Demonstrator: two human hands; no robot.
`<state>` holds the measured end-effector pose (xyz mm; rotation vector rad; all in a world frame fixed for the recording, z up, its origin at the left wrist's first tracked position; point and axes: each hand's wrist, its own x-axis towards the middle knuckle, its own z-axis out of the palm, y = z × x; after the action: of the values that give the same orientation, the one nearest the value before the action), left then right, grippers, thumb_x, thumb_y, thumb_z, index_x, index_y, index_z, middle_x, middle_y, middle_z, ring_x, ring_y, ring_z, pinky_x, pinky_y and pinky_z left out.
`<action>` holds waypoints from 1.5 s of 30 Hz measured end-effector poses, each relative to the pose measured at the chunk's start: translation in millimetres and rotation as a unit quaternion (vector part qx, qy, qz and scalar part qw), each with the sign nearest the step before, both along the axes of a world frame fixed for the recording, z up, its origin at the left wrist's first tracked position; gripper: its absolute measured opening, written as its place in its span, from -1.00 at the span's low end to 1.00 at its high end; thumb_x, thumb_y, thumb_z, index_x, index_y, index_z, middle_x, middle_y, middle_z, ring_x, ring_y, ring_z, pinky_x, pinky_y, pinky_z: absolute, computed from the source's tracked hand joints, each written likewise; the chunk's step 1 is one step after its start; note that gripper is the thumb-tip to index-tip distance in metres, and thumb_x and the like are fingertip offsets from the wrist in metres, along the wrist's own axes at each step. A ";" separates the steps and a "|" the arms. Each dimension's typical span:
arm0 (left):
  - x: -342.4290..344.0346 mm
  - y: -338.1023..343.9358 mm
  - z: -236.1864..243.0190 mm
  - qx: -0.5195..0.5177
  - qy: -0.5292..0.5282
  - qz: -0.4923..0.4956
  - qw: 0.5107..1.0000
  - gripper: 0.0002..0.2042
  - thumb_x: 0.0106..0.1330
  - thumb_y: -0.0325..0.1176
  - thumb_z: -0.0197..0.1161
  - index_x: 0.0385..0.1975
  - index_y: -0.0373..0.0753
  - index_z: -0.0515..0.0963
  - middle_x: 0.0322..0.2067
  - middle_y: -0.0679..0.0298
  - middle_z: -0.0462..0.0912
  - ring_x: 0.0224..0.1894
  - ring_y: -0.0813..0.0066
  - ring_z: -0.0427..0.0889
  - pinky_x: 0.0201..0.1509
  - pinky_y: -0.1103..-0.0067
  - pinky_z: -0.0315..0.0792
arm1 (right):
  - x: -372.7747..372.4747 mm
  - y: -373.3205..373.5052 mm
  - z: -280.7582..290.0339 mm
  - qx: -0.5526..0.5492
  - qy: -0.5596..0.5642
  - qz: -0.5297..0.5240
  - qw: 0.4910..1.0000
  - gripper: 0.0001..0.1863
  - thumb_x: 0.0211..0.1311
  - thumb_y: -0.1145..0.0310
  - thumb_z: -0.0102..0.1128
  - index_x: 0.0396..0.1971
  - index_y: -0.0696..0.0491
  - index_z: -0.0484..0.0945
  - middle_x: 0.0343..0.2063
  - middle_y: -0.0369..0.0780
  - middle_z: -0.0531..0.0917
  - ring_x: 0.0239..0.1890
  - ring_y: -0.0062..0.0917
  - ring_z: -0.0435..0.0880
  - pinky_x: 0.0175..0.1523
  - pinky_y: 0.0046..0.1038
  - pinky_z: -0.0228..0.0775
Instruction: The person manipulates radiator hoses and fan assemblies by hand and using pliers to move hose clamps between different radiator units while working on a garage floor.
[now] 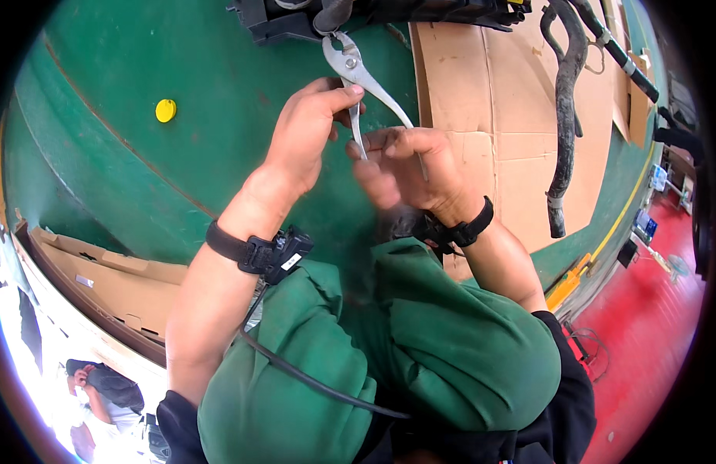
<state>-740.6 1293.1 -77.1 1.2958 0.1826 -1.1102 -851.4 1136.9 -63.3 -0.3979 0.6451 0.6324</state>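
A pair of silver slip-joint pliers (pixel 359 72) points away from me, its handles spread and its jaws slightly apart. The jaws are right by the end of a dark grey hose (pixel 333 15) at the top edge; whether they touch it I cannot tell. Thumb and fingers of my left hand (pixel 307 127) pinch the left handle below the pivot. My right hand (pixel 420 166) is curled loosely around the lower handles, palm turned up, with its fingers a little blurred. The hose joins a black plastic housing (pixel 443 11), cut off by the upper rim.
A round yellow cap (pixel 166 110) lies on the green floor (pixel 126 69) at left. Flattened cardboard (pixel 520 147) covers the floor at right, with a bent black hose (pixel 565 131) over it. An open cardboard box (pixel 118 278) is at lower left. A person (pixel 106 394) appears beyond it.
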 end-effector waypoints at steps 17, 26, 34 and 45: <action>10.5 26.5 -5.3 0.000 0.011 0.008 1.000 -0.71 0.36 -0.23 0.23 -0.05 -0.28 0.59 -0.28 0.38 0.62 -0.28 0.64 0.47 -0.23 0.67 0.26 | 1.4 -6.7 -6.5 0.033 -0.004 0.016 0.999 -0.43 -0.12 0.27 0.09 -0.05 0.25 0.36 -0.42 -0.27 0.37 -0.51 -0.60 0.28 -0.46 -0.55 0.12; 33.6 61.4 -21.7 0.033 -0.059 0.013 0.998 -0.67 0.32 -0.23 0.24 -0.03 -0.30 0.60 -0.26 0.37 0.65 -0.27 0.65 0.51 -0.25 0.67 0.29 | 1.3 -3.8 -5.7 0.019 0.000 0.015 1.000 -0.39 -0.15 0.26 0.12 -0.03 0.26 0.37 -0.42 -0.23 0.40 -0.52 -0.60 0.32 -0.49 -0.55 0.14; 103.5 159.3 -80.0 0.364 -0.434 0.060 0.822 -0.67 0.38 -0.22 0.25 -0.01 -0.32 0.57 -0.35 0.28 0.63 -0.27 0.51 0.57 -0.13 0.52 0.47 | -1.8 4.4 -6.4 -0.062 0.035 -0.011 0.997 -0.47 -0.17 0.20 0.18 -0.18 0.21 0.35 -0.53 -0.20 0.36 -0.62 -0.59 0.25 -0.60 -0.51 0.02; 107.1 186.6 -138.9 0.364 -0.644 0.098 0.666 -0.88 0.32 -0.45 0.23 -0.18 -0.21 0.56 -0.38 0.32 0.53 -0.36 0.35 0.51 -0.24 0.48 0.46 | -16.7 2.2 0.0 -0.110 0.102 -0.048 0.988 -0.53 -0.11 0.24 0.11 -0.26 0.30 0.35 -0.64 -0.19 0.29 -0.67 -0.50 0.23 -0.62 -0.43 0.03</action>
<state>-633.5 1479.7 -216.0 2.4233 -0.3486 0.3537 -868.1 1139.0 -63.3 -0.5091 0.9288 0.5156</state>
